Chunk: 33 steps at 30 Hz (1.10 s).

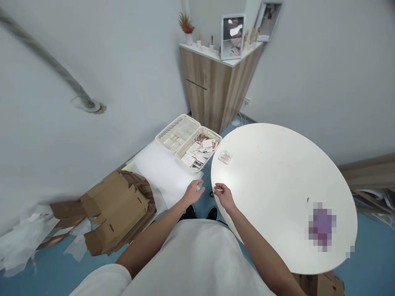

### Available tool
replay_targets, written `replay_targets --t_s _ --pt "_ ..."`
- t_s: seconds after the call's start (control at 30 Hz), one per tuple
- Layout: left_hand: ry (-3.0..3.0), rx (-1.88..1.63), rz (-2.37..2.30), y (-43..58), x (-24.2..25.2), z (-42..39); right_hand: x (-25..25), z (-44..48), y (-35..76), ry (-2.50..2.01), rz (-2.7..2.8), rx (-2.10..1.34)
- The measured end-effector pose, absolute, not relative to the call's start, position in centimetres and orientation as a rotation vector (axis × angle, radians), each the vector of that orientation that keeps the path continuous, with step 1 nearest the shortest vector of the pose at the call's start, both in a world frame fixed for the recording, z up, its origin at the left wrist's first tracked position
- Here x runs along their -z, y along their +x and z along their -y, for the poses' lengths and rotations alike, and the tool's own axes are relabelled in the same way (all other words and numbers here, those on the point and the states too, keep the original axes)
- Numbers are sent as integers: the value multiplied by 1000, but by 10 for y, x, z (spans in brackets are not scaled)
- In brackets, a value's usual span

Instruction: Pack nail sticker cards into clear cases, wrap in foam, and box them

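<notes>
My left hand (194,191) hovers in front of my body, thumb and fingers apart, with nothing that I can make out in it. Opposite it, my right hand (225,196) is over the left edge of the round white table (277,172), its fingers bent slightly and parted from the thumb. A small clear square case (225,157) lies on the tabletop beyond my right hand. Left of the table stands a white plastic basket (182,159) filled with small cards and packets. A second basket (160,135) beside it holds a few clear boxes.
Flattened cardboard boxes (120,205) are stacked at left, beside white foam sheeting (160,168). A wooden cabinet (210,86) with picture frames and a plant (186,24) fills the corner. A blurred purple patch (322,224) is on the table's right side.
</notes>
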<state>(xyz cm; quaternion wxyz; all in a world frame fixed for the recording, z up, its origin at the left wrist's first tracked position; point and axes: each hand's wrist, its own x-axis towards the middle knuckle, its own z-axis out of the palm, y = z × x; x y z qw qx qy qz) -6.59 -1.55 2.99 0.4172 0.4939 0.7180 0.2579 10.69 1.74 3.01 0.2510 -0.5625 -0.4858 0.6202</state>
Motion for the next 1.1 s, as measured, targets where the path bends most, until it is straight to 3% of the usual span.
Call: replay_targets --t_s 0.3,0.5,1.1 --pt "1055 -503 -2035 -156 -10 56 0 -23 12 -1447 1903 -1811" --pt "812 -573 -2009 -183 5 63 11 -28 -34 -1572 2276 -1624" --pt "613 -552 -1881 -182 19 63 42 -51 -78 -1570 2533 -1293"
